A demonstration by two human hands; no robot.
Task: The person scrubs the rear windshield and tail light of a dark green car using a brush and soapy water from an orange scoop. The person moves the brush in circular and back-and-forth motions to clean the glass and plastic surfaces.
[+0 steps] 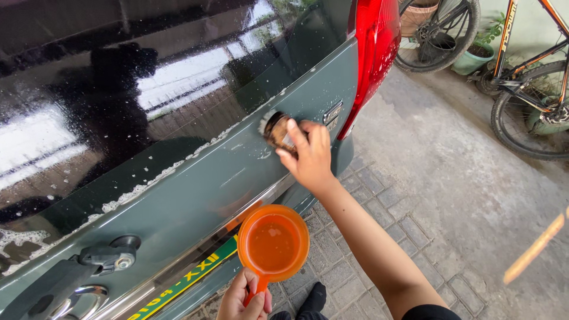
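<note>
My right hand (311, 155) presses a brown scrub brush (277, 129) with pale bristles against the grey-green rear door of a car (207, 178), just below the dark rear window (118, 89) and left of the red tail light (379, 41). Soap suds line the window's lower edge. My left hand (243, 299) grips the handle of an orange water dipper (273, 243), held low near the bumper with some water in it.
A rear wiper mount (109, 256) sits at the lower left of the door. Bicycles (527, 77) and a green plant pot (471, 59) stand on the concrete at the upper right. Paving bricks (379, 219) lie underfoot, and my dark shoe (311, 299) shows below.
</note>
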